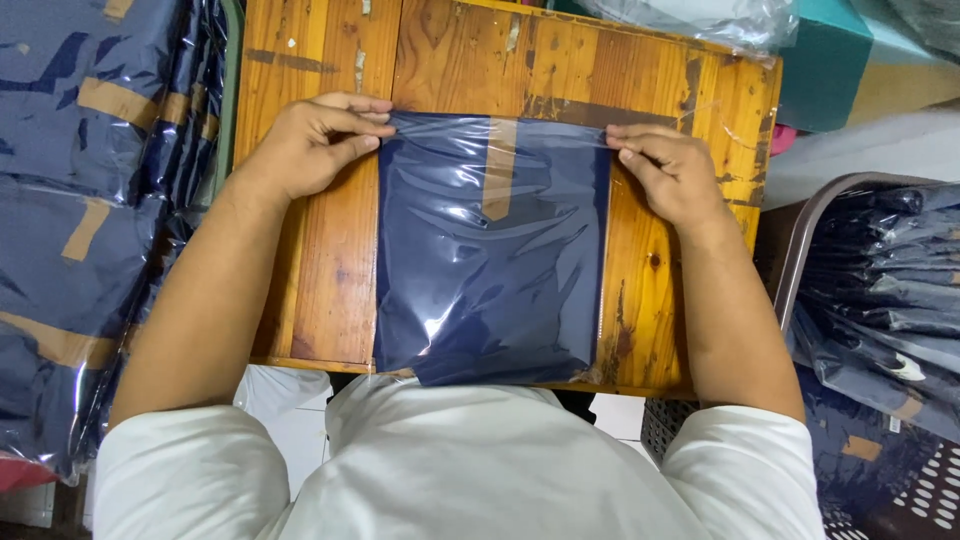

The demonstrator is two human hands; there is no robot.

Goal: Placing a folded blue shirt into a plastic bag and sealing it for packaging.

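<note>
- Plastic-wrapped navy garment packet (490, 255), head view: lay flat at the middle of a worn wooden table (320, 250), its near edge overhanging slightly.
- Left hand (305, 150): fingers pinched together on the packet's top left corner.
- Right hand (675, 170): fingertips clamped on the top right corner.
- Progress, as judged: garment already bagged; tan tape strip (498, 170) sat at the flap, top edge apparently being closed.
- Surroundings: stacked finished packets (70, 200) at left; basket of packets (880, 270) at right.
</note>
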